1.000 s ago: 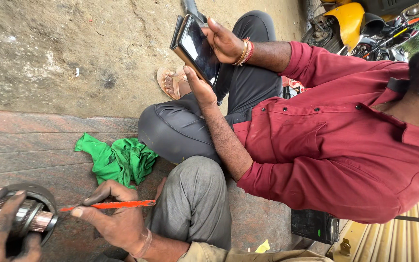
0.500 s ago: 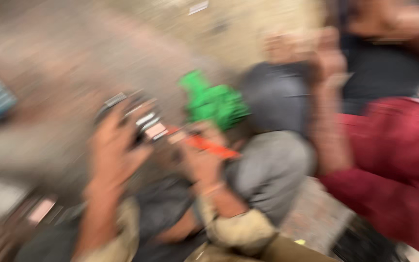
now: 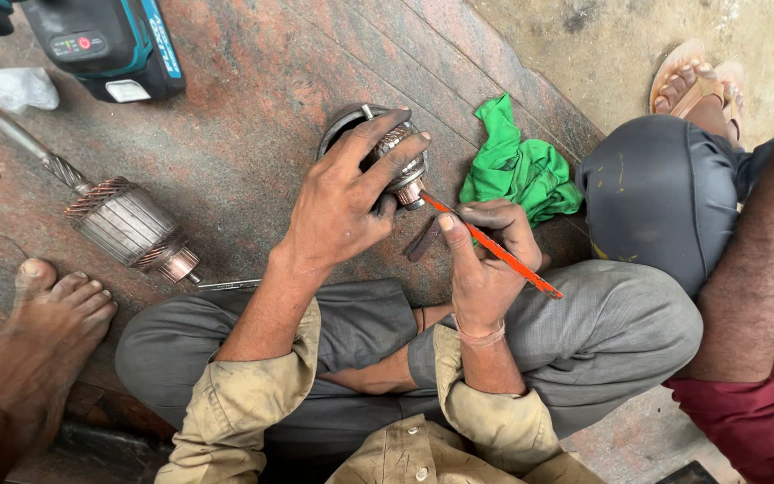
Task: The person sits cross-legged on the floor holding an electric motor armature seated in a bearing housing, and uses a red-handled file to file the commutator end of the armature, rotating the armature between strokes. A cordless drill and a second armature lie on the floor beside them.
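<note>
My left hand (image 3: 342,202) grips a round metal motor armature (image 3: 393,154) with a copper commutator, holding it down on the reddish stone floor. My right hand (image 3: 484,255) pinches a thin orange blade (image 3: 493,246), and the blade's tip touches the armature's shaft end. I sit cross-legged in grey trousers with both forearms over my knees. A small dark flat piece (image 3: 422,240) lies on the floor between my hands.
A second armature on a long shaft (image 3: 123,220) lies to the left, near a bare foot (image 3: 42,327). A teal and black power tool (image 3: 105,40) sits at top left. A green cloth (image 3: 517,166) lies beside another person's grey knee (image 3: 656,193) and forearm (image 3: 754,260).
The camera swung left and down from the seated person in the red shirt to my own hands. My grip on the armature and blade stays the same.
</note>
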